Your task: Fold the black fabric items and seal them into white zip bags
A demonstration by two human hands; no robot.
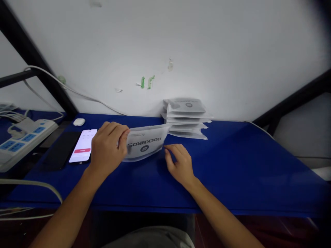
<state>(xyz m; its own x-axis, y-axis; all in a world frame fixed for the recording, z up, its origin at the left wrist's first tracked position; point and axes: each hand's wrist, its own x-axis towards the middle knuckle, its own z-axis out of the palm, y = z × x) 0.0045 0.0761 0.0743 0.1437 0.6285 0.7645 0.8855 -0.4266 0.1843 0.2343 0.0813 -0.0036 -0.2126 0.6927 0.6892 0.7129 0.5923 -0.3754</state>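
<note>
Flat, frosted-white plastic pouches (186, 105) lay stacked; my left hand (109, 143) pinched another pouch (151, 140), unstacked; my right hand (181, 162) curled by its corner, grip unclear.

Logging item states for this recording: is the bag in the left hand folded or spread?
The bag is spread: its printed face shows broad and unfolded beyond the left hand; the gripped end is hidden.

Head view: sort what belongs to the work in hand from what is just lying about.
In hand:
- frosted pouch, held in the left hand, with the right hand at its near corner
- stack of similar pouches

Apparently just lying about:
- lit phone
- dark flat slab
- small white case
- power strip
</note>
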